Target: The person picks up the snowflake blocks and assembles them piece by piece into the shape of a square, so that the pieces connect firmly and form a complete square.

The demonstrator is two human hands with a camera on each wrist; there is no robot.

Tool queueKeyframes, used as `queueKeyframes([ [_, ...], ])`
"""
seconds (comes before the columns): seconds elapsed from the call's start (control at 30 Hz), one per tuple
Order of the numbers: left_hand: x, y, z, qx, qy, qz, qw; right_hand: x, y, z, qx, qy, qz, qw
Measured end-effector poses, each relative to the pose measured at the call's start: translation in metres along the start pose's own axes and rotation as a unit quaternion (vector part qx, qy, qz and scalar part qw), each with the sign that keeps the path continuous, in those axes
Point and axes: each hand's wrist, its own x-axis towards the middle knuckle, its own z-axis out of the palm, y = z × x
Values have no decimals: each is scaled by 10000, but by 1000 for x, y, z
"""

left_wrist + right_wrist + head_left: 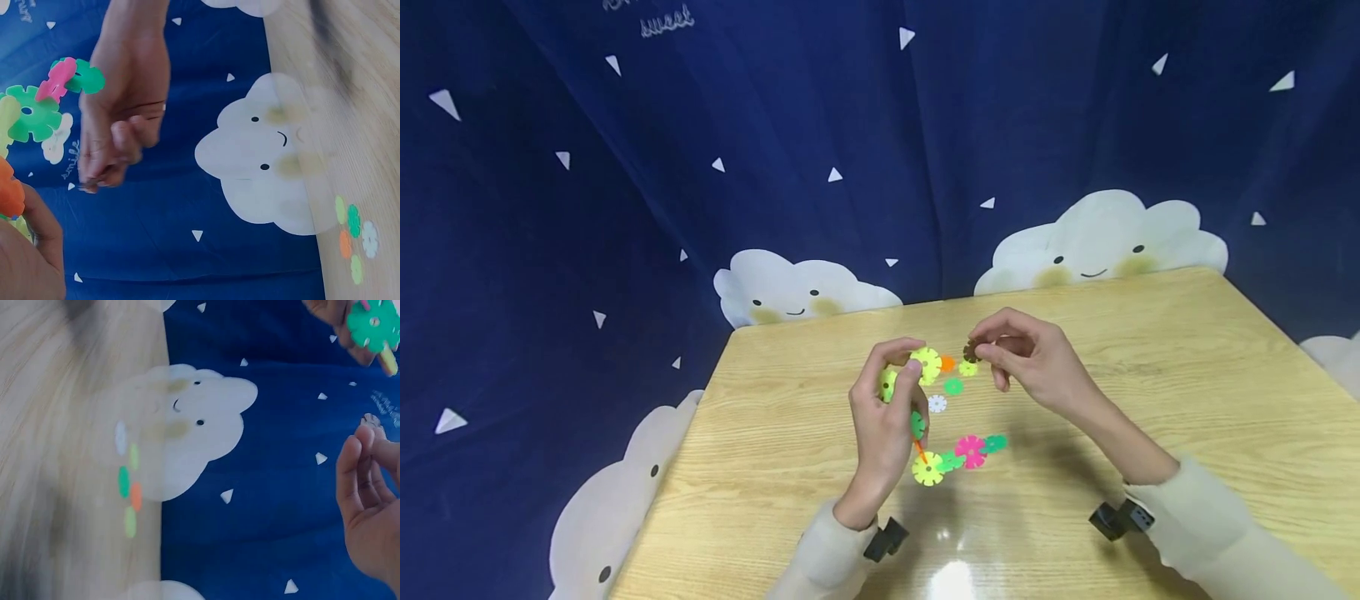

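My left hand (pixel 880 425) grips a chain of interlocked notched plastic discs, raised above the table. Yellow discs (pixel 928 365) show at its fingertips. From below the palm the chain runs off to the right, through another yellow disc and a pink disc (pixel 971 452) to a green end disc (pixel 995 443). An orange disc (pixel 9 190) of the chain sits by the fingers in the left wrist view. Between thumb and fingertips, my right hand (pixel 1037 362) pinches a single dark brown disc (pixel 972 352), apart from the chain. Its edge (pixel 370 419) pokes out above the fingertips in the right wrist view.
Several loose discs lie on the wooden table (pixel 775 467) beyond the hands, among them a white disc (pixel 937 403), a green disc (pixel 953 386) and an orange disc (pixel 947 363). A dark blue curtain (pixel 850 100) with clouds and triangles hangs behind the table and on its left.
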Motion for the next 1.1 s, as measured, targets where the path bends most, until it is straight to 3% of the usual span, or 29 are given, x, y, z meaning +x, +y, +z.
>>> queueKeyframes([
  [0.3,0,3,2,40,-18,-9,10000,-5,-24,11,385,86,-952,9947],
  [0.63,-1,5,7,-17,-164,25,9999,-6,-37,17,708,131,-1383,9878],
  [1.1,-4,9,13,-240,-271,-49,9993,-11,-42,25,744,424,-1639,9827],
])
